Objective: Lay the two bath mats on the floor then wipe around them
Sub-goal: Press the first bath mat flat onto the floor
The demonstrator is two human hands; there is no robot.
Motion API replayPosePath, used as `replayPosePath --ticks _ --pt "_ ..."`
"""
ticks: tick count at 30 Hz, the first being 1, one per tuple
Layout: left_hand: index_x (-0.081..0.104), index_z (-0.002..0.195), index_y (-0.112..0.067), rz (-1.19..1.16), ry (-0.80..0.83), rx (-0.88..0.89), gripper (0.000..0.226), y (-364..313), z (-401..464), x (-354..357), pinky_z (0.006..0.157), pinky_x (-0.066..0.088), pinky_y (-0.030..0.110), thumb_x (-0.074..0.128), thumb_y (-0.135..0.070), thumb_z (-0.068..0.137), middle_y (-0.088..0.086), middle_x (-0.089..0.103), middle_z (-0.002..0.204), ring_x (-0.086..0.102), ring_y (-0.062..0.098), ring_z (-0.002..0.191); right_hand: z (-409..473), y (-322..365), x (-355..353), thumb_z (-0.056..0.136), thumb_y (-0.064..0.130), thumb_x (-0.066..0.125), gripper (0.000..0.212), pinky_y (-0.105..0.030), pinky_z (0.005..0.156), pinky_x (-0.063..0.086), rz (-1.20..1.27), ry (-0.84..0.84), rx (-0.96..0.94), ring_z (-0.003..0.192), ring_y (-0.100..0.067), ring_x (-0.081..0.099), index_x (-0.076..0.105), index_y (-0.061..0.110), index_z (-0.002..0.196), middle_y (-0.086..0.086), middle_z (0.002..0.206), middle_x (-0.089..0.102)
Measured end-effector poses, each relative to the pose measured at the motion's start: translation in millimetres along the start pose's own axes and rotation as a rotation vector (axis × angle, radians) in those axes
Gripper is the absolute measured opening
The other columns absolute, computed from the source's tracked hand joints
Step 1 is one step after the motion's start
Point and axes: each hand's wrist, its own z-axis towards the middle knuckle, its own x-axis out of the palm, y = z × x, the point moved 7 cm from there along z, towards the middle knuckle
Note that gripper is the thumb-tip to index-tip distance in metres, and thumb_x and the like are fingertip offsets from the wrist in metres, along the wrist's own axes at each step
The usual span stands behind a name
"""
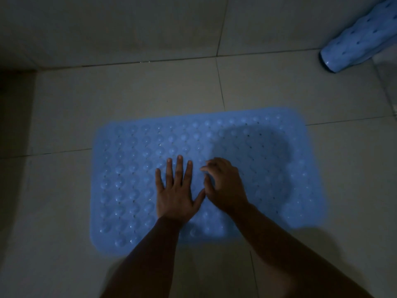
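A blue mat (133, 168) lies flat on the tiled floor (150, 93). The left hand (175, 192) presses it, fingers spread; the right hand (225, 186) rests beside, fingers loosely curled. A rolled mat (358, 35) leans far right, well apart.

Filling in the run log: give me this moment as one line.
first bath mat: flat on floor | left hand: pressing it, palm down | right hand: on it, fingers bent | second bath mat: rolled, far right | wiping: not started

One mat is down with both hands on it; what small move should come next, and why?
Probably lift the right hand toward the rolled mat at upper right: the flat mat already lies spread on the tiles under the left hand, while the second is not yet laid.
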Motion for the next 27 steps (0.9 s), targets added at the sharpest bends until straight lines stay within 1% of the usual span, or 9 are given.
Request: replayPosePath --ticks 4,6,8,10,12,15,18,21,27 --pt "-0.008 0.165 -0.025 -0.076 0.056 -0.016 0.086 1.9 -1.9 -1.9 0.126 -0.005 0.061 0.017 -0.074 0.099 0.008 -0.018 0.172 -0.019 0.032 0.158 -6.3 -0.2 -8.4 0.084 0.023 0.061 0.026 -0.044 0.087 0.052 -0.024 0.041 -0.016 0.115 -0.026 0.06 0.071 0.021 0.108 0.0 0.116 0.066" --pt "-0.001 0.165 -0.029 -0.136 0.11 -0.022 0.077 3.6 -1.5 -10.1 0.127 -0.004 0.056 0.009 -0.067 0.1 0.003 -0.015 0.173 -0.017 0.028 0.159 -9.7 3.2 -16.4 0.085 0.029 0.058 0.027 -0.044 0.086 0.053 -0.038 0.069 -0.005 0.113 -0.024 0.061 0.07 0.025 0.108 0.002 0.115 0.066" --pt "0.025 0.163 -0.028 -0.257 0.107 -0.078 0.076 7.5 5.6 -29.0 0.126 0.013 0.051 0.007 -0.06 0.096 0.001 0.012 0.173 0.006 0.024 0.16 -6.4 10.6 -25.7 0.084 0.031 0.055 0.027 -0.044 0.083 0.054 -0.045 0.066 -0.003 0.108 -0.023 0.063 0.071 0.026 0.105 0.004 0.111 0.066" --pt "0.053 0.148 -0.021 -0.378 -0.006 -0.172 0.071 16.5 10.5 -54.9 0.114 0.035 0.051 0.017 -0.051 0.094 0.005 0.048 0.158 0.041 0.029 0.149 -3.8 22.0 -28.3 0.082 0.027 0.059 0.023 -0.042 0.081 0.054 -0.071 0.041 -0.056 0.105 -0.022 0.064 0.071 0.025 0.102 0.006 0.107 0.067" --pt "0.063 0.137 -0.018 -0.35 -0.121 -0.179 0.059 19.7 9.0 -67.0 0.104 0.045 0.054 0.029 -0.043 0.096 0.007 0.062 0.144 0.053 0.034 0.138 -4.6 32.2 -20.4 0.082 0.024 0.061 0.024 -0.041 0.086 0.054 -0.077 0.043 -0.112 0.11 -0.022 0.062 0.07 0.024 0.104 0.005 0.11 0.067" --pt "0.065 0.134 -0.019 -0.286 -0.156 -0.164 0.052 18.1 -1.1 -63.5 0.104 0.045 0.055 0.036 -0.039 0.096 0.007 0.061 0.144 0.047 0.035 0.143 -13.8 31.2 12.3 0.089 0.031 0.049 0.044 -0.05 0.109 0.044 -0.171 0.139 -0.06 0.139 -0.029 0.048 0.064 0.019 0.129 -0.005 0.14 0.059" --pt "0.063 0.137 -0.022 -0.226 -0.19 -0.154 0.049 21.4 -10.4 -52.6 0.108 0.041 0.054 0.039 -0.036 0.096 0.007 0.055 0.15 0.038 0.034 0.149 -29.7 24.8 45.5 0.097 0.045 0.037 0.066 -0.06 0.119 0.026 -0.333 0.294 0.023 0.155 -0.03 0.016 0.037 0.012 0.154 -0.012 0.167 0.021" --pt "0.061 0.139 -0.02 -0.199 -0.213 -0.169 0.05 26.4 -13.6 -46.3 0.109 0.041 0.055 0.038 -0.036 0.097 0.008 0.053 0.152 0.036 0.035 0.15 -37.1 21.1 53.7 0.101 0.055 0.026 0.075 -0.059 0.123 0.01 -0.366 0.303 0.023 0.157 -0.025 -0.005 0.018 0.011 0.16 -0.009 0.17 0.0" --pt "0.057 0.144 -0.021 -0.153 -0.212 -0.162 0.051 30.3 -13.7 -36.5 0.112 0.036 0.053 0.039 -0.036 0.099 0.008 0.048 0.156 0.03 0.035 0.153 -33.8 18.5 52.9 0.101 0.061 0.018 0.078 -0.06 0.122 0.011 -0.396 0.309 0.033 0.157 -0.025 -0.006 0.019 0.01 0.16 -0.009 0.17 -0.002"
